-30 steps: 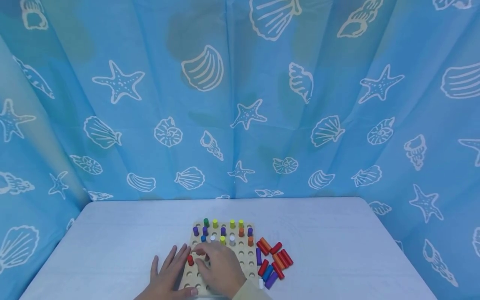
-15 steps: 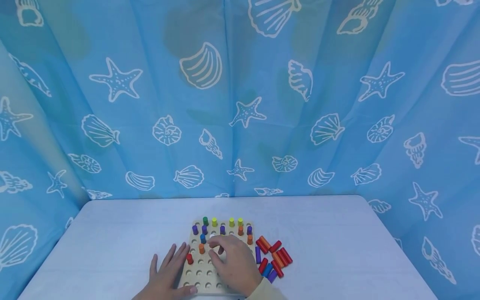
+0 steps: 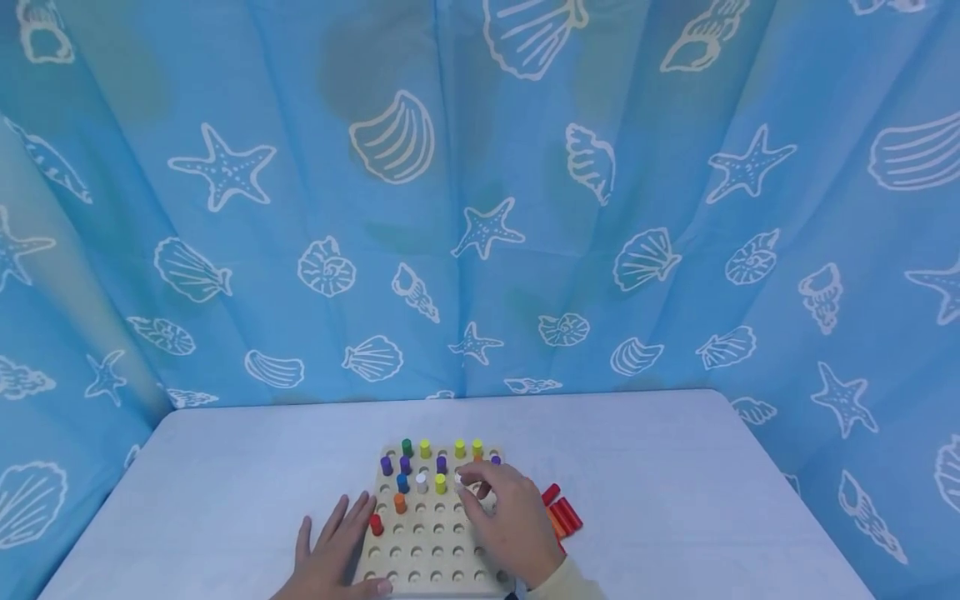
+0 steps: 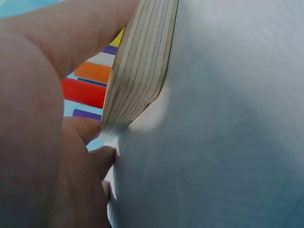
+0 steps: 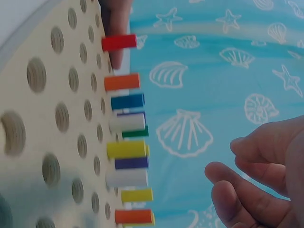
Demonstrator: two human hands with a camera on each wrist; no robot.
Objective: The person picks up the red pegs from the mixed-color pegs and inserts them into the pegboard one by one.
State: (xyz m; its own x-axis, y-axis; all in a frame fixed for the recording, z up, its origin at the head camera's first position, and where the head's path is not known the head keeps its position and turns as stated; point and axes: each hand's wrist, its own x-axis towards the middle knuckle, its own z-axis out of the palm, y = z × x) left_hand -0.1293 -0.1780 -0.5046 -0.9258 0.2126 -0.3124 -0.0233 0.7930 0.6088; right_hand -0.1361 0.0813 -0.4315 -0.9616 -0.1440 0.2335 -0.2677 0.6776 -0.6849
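Observation:
A wooden pegboard [image 3: 427, 564] with rows of round holes lies on the white table. My left hand [image 3: 333, 550] rests along its left side with straight, spread fingers, the thumb at the near corner; the left wrist view shows the layered board edge [image 4: 142, 57] against that hand. Over the board's right half is my right hand [image 3: 517, 521], its fingers loosely bent near a white peg [image 3: 459, 480]. In the right wrist view nothing is between these fingers, and they are apart from the standing pegs. A red peg [image 3: 377, 524] and an orange peg [image 3: 400, 502] stand nearer the left hand.
Further pegs stand in the far rows, among them a blue peg [image 3: 402, 483], a yellow peg [image 3: 440, 483] and a green peg [image 3: 407, 447]. Loose red pegs [image 3: 570, 512] lie right of the board, partly hidden by the right hand. A blue seashell curtain [image 3: 480, 250] hangs behind the table.
My right hand has moved rightward across the board from beside the orange peg, uncovering that peg and the holes there, and now covers part of the loose pile. The left hand has stayed put.

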